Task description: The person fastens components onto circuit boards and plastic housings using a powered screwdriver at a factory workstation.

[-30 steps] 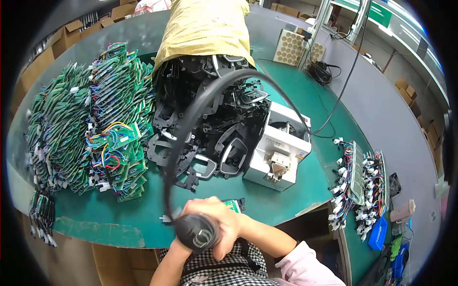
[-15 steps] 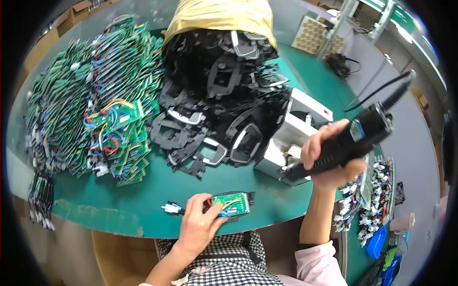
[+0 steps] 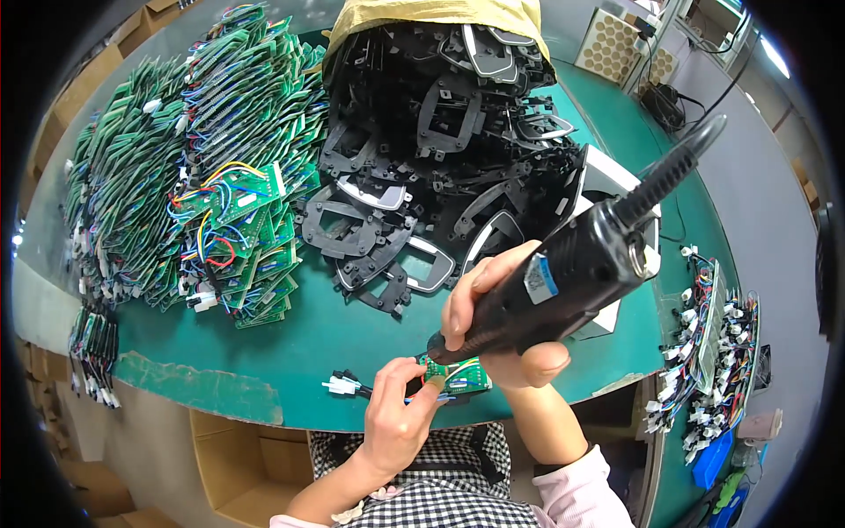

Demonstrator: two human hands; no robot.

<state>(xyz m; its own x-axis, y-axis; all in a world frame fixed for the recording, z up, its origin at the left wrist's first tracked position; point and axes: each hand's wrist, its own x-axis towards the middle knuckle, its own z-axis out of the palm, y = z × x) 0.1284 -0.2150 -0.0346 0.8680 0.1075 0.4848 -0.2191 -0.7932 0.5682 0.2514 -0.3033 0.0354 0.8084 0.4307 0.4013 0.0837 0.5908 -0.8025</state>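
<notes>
My right hand (image 3: 502, 317) grips a black electric screwdriver (image 3: 572, 264), its tip pointing down at a small green circuit board (image 3: 462, 377) near the table's front edge. My left hand (image 3: 400, 414) pinches that board's left side and holds it on the green table (image 3: 299, 352). A short wire with a white connector (image 3: 339, 385) trails left from the board. The screwdriver's cable (image 3: 678, 158) rises to the upper right.
A heap of black plastic frames (image 3: 431, 150) spills from a yellow sack (image 3: 440, 13) at the back. Stacks of green wired circuit boards (image 3: 185, 167) fill the left. A white fixture (image 3: 629, 202) sits behind the screwdriver. Wired boards (image 3: 713, 334) lie at right.
The screwdriver came from the right down to the board near the front edge. My left hand stayed on the board.
</notes>
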